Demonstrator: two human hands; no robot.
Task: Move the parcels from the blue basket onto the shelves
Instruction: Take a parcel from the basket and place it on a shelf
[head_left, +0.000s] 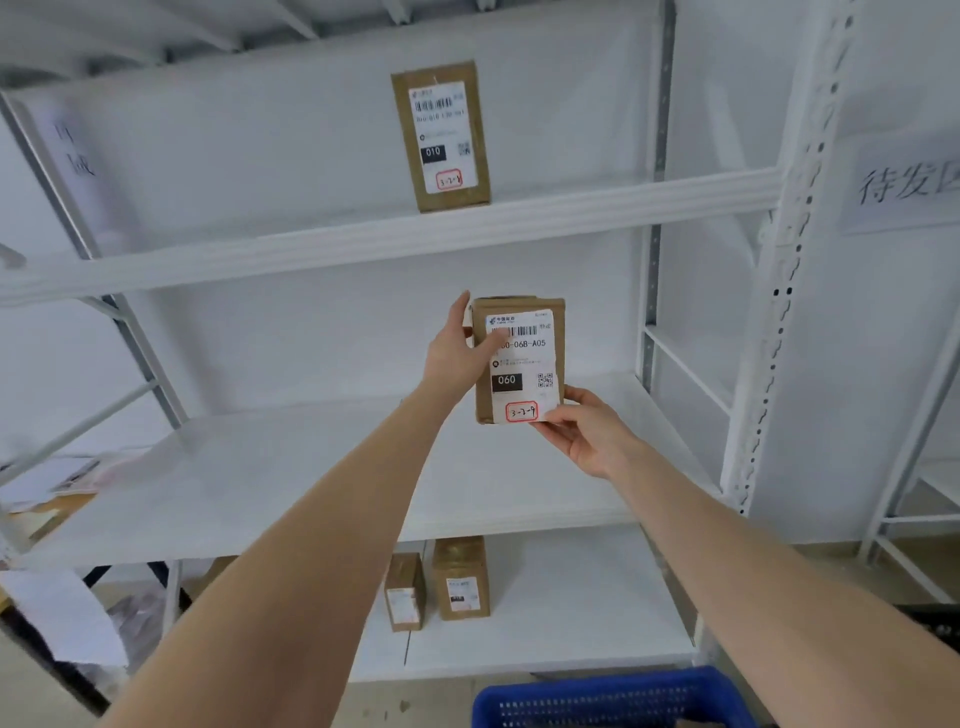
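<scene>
I hold a brown parcel (524, 364) upright over the middle shelf (291, 483), its white label marked "060" facing me. My left hand (460, 345) grips its upper left side, thumb on the label. My right hand (584, 434) pinches its lower right corner from below. Whether the parcel touches the shelf I cannot tell. The blue basket (613, 699) sits at the bottom edge of view, below my right arm; something brown shows inside it.
Another brown parcel (441, 137) marked "010" stands on the upper shelf (363, 244). Two smaller parcels (441, 582) stand on the lower shelf (545, 623). A white shelf upright (774, 312) rises at right. Papers and clutter (57, 499) lie at left.
</scene>
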